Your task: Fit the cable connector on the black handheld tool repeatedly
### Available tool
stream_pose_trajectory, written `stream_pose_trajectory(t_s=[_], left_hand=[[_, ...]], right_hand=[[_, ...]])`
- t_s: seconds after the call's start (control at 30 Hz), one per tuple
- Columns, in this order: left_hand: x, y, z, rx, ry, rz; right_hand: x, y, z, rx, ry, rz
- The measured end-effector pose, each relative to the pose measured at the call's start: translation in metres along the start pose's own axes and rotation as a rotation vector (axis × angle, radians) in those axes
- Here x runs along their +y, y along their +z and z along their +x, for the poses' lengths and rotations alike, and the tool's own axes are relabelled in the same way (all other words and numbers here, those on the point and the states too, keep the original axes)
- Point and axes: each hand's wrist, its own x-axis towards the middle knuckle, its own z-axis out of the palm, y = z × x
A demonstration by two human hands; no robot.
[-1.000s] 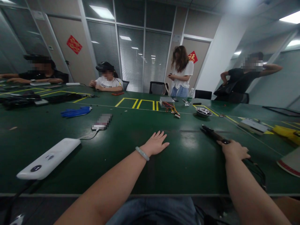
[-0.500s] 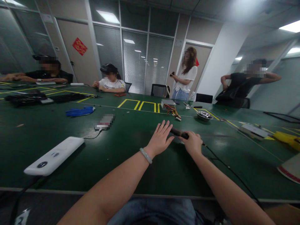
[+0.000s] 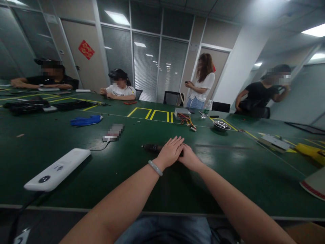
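Note:
A dark stick-shaped tool [image 3: 151,147] lies on the green table [image 3: 101,162] in front of me, its left end showing past my hands. My left hand [image 3: 170,152], a pale bracelet on its wrist, lies over the tool with its fingers stretched out and together. My right hand [image 3: 189,158] sits just right of it, touching it, closed round the tool's right part. The tool's cord is hidden under my hands and arm.
A white power bank [image 3: 57,169] with a cable lies at the left, a blurred device [image 3: 113,132] and blue gloves [image 3: 85,120] beyond. Farther off are a power supply with wires [image 3: 183,115], a metal bowl [image 3: 221,125], a bottle [image 3: 206,108] and yellow things [image 3: 311,149]. Several people sit or stand around the far side.
My right hand has dragged the dark tool from the right side of the table to the middle. My left hand, first flat on the table, now rests on the tool.

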Motion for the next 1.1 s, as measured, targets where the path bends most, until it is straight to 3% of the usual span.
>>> stream_pose_trajectory(t_s=[0.13,0.23,0.33,0.43,0.67,0.77,0.87,0.97,1.1], left_hand=[[-0.001,0.002,0.0,0.015,0.01,-0.037],[0.0,0.007,0.0,0.003,0.054,-0.021],[0.005,0.015,0.001,-0.029,0.137,0.031],[0.011,0.022,0.003,-0.067,0.191,0.083],[0.017,0.029,0.014,-0.142,0.181,0.187],[0.018,0.03,0.017,-0.169,0.174,0.213],[0.018,0.028,0.017,-0.18,0.173,0.206],[0.017,0.024,0.015,-0.186,0.173,0.171],[0.017,0.021,0.014,-0.19,0.122,0.159]], right_hand=[[0.038,-0.056,-0.018,-0.164,0.104,-0.039],[0.061,-0.083,-0.034,-0.321,0.194,-0.143],[0.073,-0.088,-0.046,-0.475,0.169,-0.133],[0.073,-0.081,-0.049,-0.548,0.156,-0.087],[0.07,-0.077,-0.041,-0.748,0.161,0.013],[0.069,-0.079,-0.038,-0.756,0.138,-0.008],[0.062,-0.076,-0.032,-0.728,0.105,0.259],[0.052,-0.064,-0.022,-0.558,0.13,0.643],[0.049,-0.048,-0.017,-0.311,0.123,0.821]])
